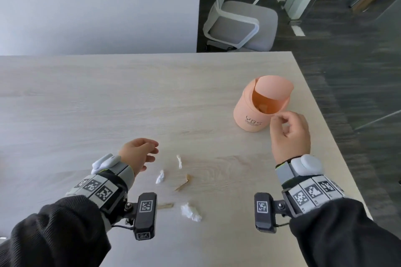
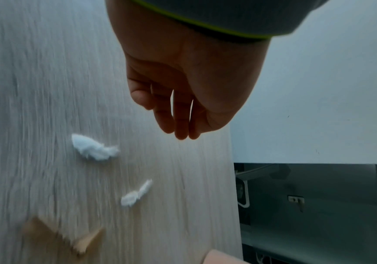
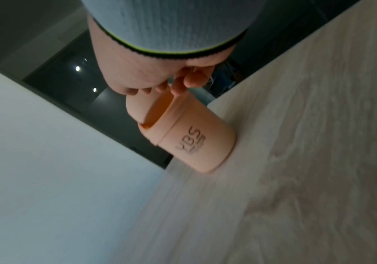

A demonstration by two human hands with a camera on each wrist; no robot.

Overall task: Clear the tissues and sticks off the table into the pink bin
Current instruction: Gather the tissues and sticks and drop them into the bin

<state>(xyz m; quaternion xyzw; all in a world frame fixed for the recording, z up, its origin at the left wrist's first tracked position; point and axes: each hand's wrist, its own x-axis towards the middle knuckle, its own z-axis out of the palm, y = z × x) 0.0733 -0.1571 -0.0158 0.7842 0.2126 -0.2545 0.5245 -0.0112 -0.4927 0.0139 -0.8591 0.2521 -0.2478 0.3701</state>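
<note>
"YBS" in dark letters on pink bin (image 1: 251, 116) wall; smaller line below, unreadable.

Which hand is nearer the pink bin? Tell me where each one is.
Right. The right hand hovers at the pink bin, fingertips at its rim. The left hand is far off across the table, near the tissue scraps.

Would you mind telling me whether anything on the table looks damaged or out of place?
Yes: one wooden stick looks snapped, bent with a splintered break. Torn tissue scraps lie scattered around it, outside the pink bin.
</note>
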